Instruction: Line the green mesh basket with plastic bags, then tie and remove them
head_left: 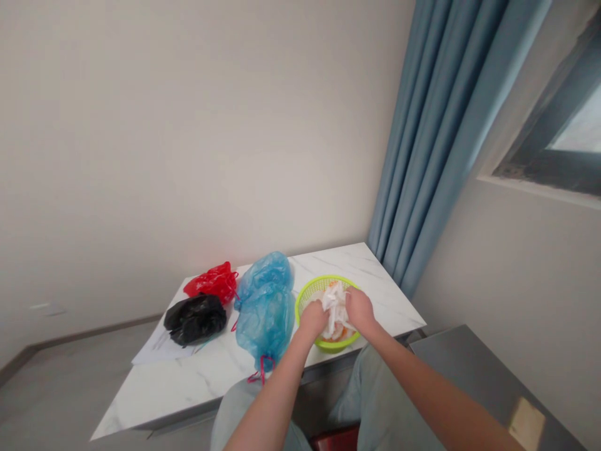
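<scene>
A yellow-green plastic basket (300, 299) with a perforated wall stands near the front edge of the marbled table, in front of my knees. Over it, my left hand (314, 318) and my right hand (360, 308) grip a crumpled white plastic bag (335, 310) from its two sides. The fingers of both hands are closed on the bag and partly hidden by it. Something orange shows in the basket around and beneath the bag, too small to name.
Two blue plastic bags (267, 322) with pink ties lie left of the basket. Farther left are a red bag (215, 282) and a black bag (195, 318), with white paper (157, 347) under the black one. A blue curtain (436, 131) hangs at the right; a grey cabinet (474, 369) stands below it.
</scene>
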A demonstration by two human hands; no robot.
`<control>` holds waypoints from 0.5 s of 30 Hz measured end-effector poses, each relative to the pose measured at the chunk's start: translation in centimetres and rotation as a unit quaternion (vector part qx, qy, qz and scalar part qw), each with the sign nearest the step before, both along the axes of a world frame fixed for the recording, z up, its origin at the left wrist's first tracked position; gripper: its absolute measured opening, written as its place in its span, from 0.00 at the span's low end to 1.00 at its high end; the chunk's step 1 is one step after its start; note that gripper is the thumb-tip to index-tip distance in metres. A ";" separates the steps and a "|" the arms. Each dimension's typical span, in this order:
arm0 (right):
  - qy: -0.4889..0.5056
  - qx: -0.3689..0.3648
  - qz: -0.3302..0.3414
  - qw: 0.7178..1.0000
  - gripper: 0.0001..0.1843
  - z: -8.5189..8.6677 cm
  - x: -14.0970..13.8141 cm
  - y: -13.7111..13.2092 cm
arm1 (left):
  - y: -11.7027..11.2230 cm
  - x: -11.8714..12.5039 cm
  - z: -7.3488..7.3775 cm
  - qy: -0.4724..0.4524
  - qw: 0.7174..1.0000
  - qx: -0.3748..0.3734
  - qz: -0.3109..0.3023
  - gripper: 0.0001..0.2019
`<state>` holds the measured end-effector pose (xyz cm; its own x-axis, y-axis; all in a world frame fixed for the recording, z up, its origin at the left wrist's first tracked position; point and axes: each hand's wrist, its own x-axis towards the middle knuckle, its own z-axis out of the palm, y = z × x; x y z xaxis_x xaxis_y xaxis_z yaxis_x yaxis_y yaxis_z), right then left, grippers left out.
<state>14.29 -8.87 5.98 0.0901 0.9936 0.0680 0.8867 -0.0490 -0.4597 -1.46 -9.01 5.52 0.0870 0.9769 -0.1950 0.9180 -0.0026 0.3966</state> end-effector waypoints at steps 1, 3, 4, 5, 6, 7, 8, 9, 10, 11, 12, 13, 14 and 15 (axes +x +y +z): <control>0.015 0.034 -0.020 0.999 0.17 0.0 0.6 0.3 | 0.1 -0.1 0.2 0.009 1.000 0.014 0.021 0.16; 0.061 0.083 -0.072 0.992 0.18 -0.1 2.2 0.8 | 0.2 -0.7 0.7 0.026 0.996 0.055 0.063 0.17; 0.085 0.087 -0.100 0.988 0.18 -0.2 3.0 1.1 | 0.2 -1.0 1.0 0.035 0.993 0.078 0.083 0.17; 0.107 0.083 -0.125 0.983 0.19 -0.4 3.8 1.4 | 0.3 -1.4 1.2 0.045 0.989 0.098 0.098 0.16; 0.122 0.075 -0.143 0.979 0.19 -0.6 4.5 1.8 | 0.4 -1.8 1.3 0.056 0.986 0.110 0.110 0.16; 0.130 0.069 -0.152 0.977 0.18 -0.9 5.1 2.1 | 0.6 -2.2 1.4 0.066 0.984 0.113 0.119 0.16; 0.132 0.068 -0.152 0.977 0.18 -1.1 5.6 2.5 | 0.8 -2.5 1.5 0.075 0.984 0.108 0.123 0.16; 0.128 0.069 -0.146 0.979 0.17 -1.4 6.0 2.9 | 1.2 -2.8 1.5 0.083 0.984 0.099 0.122 0.17; 0.121 0.072 -0.137 0.981 0.16 -1.6 6.2 3.4 | 1.6 -3.1 1.5 0.091 0.985 0.089 0.113 0.18; 0.112 0.073 -0.123 0.983 0.15 -1.8 6.3 3.8 | 2.0 -3.4 1.5 0.101 0.987 0.080 0.095 0.18; 0.102 0.071 -0.107 0.986 0.14 -1.9 6.3 4.3 | 2.5 -3.6 1.6 0.110 0.989 0.074 0.072 0.19; 0.092 0.066 -0.090 0.990 0.13 -1.9 6.3 4.8 | 3.0 -3.8 1.6 0.118 0.989 0.071 0.047 0.19; 0.081 0.061 -0.072 0.992 0.13 -2.0 6.2 5.3 | 3.6 -3.9 1.7 0.124 0.990 0.068 0.026 0.19; 0.072 0.059 -0.053 0.994 0.12 -2.0 6.1 5.9 | 4.1 -4.1 1.9 0.126 0.990 0.068 0.012 0.18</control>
